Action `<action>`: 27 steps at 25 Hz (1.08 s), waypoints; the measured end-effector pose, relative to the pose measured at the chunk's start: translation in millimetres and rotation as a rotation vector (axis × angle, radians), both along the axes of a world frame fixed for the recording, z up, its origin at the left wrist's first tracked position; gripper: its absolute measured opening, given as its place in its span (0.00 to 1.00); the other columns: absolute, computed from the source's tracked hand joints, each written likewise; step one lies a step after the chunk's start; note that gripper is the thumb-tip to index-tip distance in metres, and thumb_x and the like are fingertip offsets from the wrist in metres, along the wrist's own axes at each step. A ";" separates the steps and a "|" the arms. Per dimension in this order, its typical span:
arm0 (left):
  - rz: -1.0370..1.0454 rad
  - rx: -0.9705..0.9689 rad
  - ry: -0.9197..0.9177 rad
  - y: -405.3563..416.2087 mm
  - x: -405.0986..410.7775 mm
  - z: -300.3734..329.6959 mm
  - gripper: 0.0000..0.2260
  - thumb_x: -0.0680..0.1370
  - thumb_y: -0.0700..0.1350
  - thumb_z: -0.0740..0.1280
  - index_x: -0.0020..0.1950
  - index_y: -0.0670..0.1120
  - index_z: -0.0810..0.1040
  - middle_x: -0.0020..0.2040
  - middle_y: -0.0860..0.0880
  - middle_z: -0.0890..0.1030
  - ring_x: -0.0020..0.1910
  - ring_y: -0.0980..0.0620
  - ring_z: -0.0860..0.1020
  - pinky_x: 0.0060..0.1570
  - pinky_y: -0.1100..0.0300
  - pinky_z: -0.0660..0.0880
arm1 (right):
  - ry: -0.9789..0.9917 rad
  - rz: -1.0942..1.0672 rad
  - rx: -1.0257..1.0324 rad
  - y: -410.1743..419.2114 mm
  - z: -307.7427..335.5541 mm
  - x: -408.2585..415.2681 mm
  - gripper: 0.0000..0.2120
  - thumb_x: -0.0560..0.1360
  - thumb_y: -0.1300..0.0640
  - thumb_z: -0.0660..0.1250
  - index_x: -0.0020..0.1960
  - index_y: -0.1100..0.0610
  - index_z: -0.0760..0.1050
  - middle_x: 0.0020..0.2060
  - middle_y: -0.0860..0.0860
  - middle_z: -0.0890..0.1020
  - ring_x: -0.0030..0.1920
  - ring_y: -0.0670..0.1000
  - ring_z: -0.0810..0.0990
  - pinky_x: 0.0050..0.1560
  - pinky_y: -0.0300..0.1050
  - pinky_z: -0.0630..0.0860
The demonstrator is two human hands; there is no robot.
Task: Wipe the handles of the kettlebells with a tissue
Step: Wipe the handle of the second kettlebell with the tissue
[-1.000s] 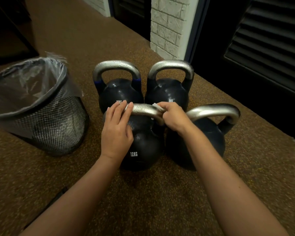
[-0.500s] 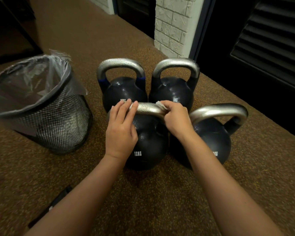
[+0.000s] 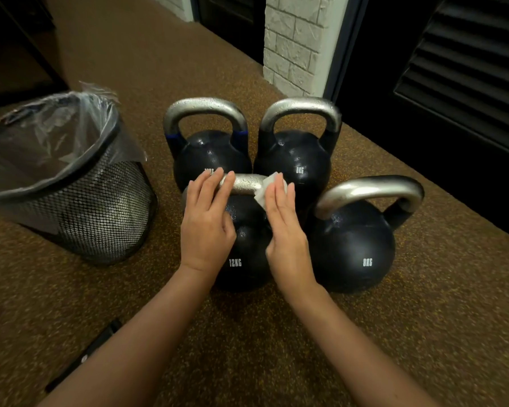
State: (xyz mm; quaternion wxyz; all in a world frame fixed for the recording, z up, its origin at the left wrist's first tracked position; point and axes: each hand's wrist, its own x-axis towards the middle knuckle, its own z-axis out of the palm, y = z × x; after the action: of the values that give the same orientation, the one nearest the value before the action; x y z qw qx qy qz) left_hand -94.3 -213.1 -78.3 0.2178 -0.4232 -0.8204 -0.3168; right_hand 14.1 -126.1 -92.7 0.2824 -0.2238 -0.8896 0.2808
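Note:
Several black kettlebells with silver handles stand together on the floor. The near left one, marked 12KG (image 3: 247, 248), has its handle (image 3: 246, 183) between my hands. My left hand (image 3: 207, 218) rests with straight fingers on the handle's left end. My right hand (image 3: 282, 227) lies flat with straight fingers, pressing a white tissue (image 3: 269, 188) against the handle's right end. An 8KG kettlebell (image 3: 356, 245) stands to the right, its handle (image 3: 370, 192) bare. Two more kettlebells stand behind: back left (image 3: 210, 157) and back right (image 3: 296, 160).
A black mesh waste bin (image 3: 80, 207) with a clear plastic liner stands to the left. A dark flat object (image 3: 83, 359) lies on the brown speckled floor near my left forearm. A white brick pillar (image 3: 294, 42) and dark louvred doors rise behind and to the right.
My right hand has gone from gripping the tissue round the handle to lying flat with straight fingers over it. The left hand stays on the handle's left end.

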 end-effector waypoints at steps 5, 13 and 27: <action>0.004 -0.020 0.004 -0.6 0.2 1.2 0.25 0.72 0.38 0.53 0.69 0.42 0.70 0.66 0.43 0.72 0.69 0.45 0.65 0.72 0.47 0.57 | 0.024 -0.044 -0.017 2.1 -18.4 11.5 0.41 0.68 0.80 0.57 0.76 0.57 0.49 0.76 0.47 0.48 0.76 0.48 0.46 0.75 0.42 0.50; 0.006 -0.028 0.003 -0.9 1.6 1.2 0.26 0.72 0.38 0.53 0.69 0.42 0.69 0.67 0.43 0.72 0.69 0.44 0.64 0.71 0.46 0.58 | 0.000 -0.035 -0.021 5.0 -17.6 15.5 0.43 0.69 0.80 0.57 0.76 0.54 0.46 0.76 0.46 0.48 0.76 0.47 0.46 0.73 0.34 0.45; 0.026 -0.043 -0.014 -0.6 4.2 3.3 0.26 0.72 0.39 0.51 0.70 0.43 0.68 0.68 0.43 0.71 0.70 0.45 0.63 0.72 0.47 0.56 | 0.117 -0.100 -0.191 1.3 -16.7 13.8 0.36 0.73 0.78 0.56 0.75 0.56 0.51 0.76 0.49 0.54 0.75 0.44 0.53 0.73 0.35 0.52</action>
State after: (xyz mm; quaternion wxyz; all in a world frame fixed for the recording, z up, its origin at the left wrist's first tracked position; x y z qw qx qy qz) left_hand -90.1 -213.7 -75.0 0.2071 -0.4148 -0.8339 -0.2994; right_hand 27.9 -124.8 -109.4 0.3247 -0.2771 -0.8286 0.3623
